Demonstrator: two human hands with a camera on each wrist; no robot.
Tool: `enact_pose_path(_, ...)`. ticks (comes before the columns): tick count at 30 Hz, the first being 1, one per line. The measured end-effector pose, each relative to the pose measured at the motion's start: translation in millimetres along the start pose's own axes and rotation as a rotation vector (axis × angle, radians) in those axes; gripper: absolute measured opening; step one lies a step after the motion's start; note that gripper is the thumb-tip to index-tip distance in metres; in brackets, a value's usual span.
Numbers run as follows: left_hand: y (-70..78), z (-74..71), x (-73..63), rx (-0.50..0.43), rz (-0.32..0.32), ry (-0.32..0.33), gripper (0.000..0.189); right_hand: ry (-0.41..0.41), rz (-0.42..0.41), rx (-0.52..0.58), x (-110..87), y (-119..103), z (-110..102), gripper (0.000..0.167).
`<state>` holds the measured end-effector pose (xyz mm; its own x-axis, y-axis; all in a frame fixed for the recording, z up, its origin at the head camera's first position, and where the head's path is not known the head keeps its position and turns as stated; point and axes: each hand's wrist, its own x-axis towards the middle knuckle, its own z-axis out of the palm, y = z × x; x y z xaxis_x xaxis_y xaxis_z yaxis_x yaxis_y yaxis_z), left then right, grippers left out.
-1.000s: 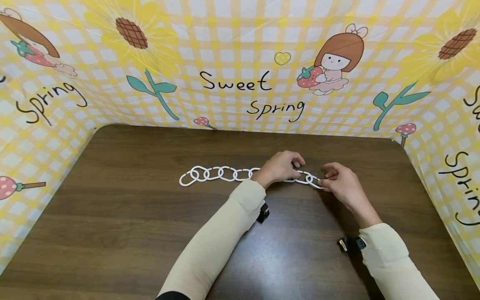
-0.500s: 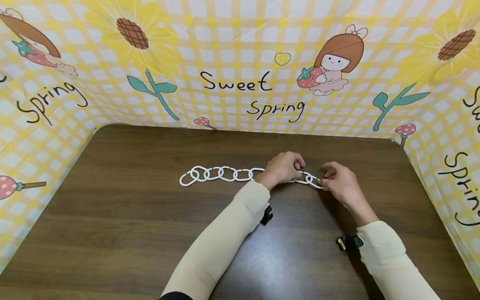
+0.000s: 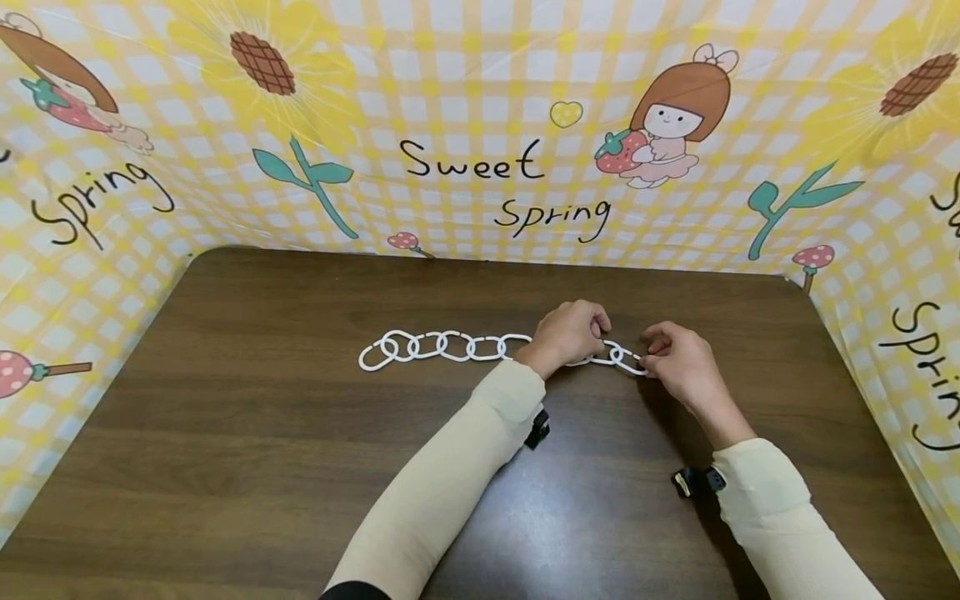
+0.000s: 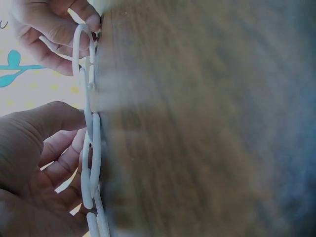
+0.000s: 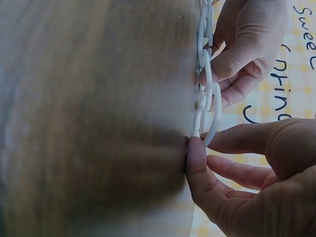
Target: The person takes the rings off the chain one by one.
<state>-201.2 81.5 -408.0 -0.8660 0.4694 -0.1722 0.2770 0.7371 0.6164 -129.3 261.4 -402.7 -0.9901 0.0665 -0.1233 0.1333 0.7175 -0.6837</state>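
Observation:
A chain of white oval links (image 3: 471, 348) lies across the table in the head view, its left part flat on the wood. My left hand (image 3: 567, 333) is over the right part of the chain and hides some links. Thumb and curled fingers of that hand hold a link in the left wrist view. My right hand (image 3: 684, 362) pinches the end link (image 5: 216, 111) between thumb and index finger at the chain's right end. In the right wrist view this end link is tilted up off the wood.
The brown wooden table (image 3: 247, 433) has rounded far corners. A yellow checked cloth (image 3: 457, 92) with printed flowers and figures stands around its back and sides. Black wrist cameras are on both cream sleeves (image 3: 442, 467).
My left hand and forearm have shifted slightly to the right, uncovering a little more of the chain's middle. The right hand stays almost in place at the end link.

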Motion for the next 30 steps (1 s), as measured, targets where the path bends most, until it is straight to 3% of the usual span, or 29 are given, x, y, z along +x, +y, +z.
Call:
enact_pose_path(21,-1.8,-3.8,3.8,-0.055,0.013,-0.014,0.017,0.044,-0.018,-0.027,-0.8,0.0,-2.9,0.026)
enact_pose_path(30,-0.2,-6.8,3.3,0.007,0.018,-0.014,0.012,0.075,-0.022,-0.045,-1.3,0.2,-3.1,0.023)
